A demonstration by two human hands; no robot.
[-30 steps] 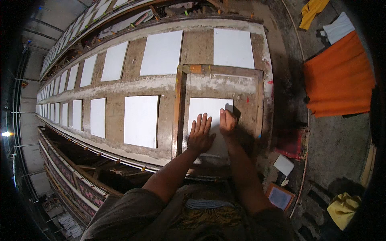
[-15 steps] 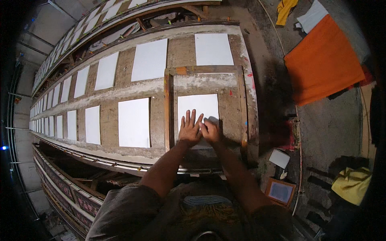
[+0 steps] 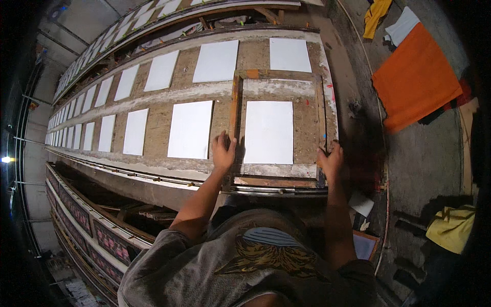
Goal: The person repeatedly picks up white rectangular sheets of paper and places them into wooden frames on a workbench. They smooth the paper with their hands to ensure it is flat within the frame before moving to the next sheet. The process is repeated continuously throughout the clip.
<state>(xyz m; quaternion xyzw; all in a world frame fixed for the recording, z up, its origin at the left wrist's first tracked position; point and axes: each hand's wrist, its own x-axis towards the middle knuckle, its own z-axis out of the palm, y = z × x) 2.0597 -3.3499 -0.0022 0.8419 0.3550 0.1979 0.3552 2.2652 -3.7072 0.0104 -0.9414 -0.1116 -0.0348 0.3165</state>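
A rectangular wooden frame (image 3: 235, 107) lies on the long table around a white sheet (image 3: 269, 132), which shows in full through its opening. My left hand (image 3: 223, 153) grips the frame's left bar near its front corner, thumb on the inner side. On the opposite bar, my right hand (image 3: 331, 161) closes around the wood beside the table's right edge. Both forearms reach up from below. Left of the frame, another white sheet (image 3: 190, 130) lies close to my left hand.
White sheets run in two rows along the table (image 3: 261, 53). A metal rail (image 3: 174, 180) follows its near edge. More tables stand beyond and at lower left. On the floor to the right lie an orange cloth (image 3: 417, 77), a yellow cloth (image 3: 450, 230) and a small framed panel (image 3: 364, 245).
Both hands have left the sheet inside the frame and moved apart to grip the frame's two sides. The view has shifted, so the table appears farther right.
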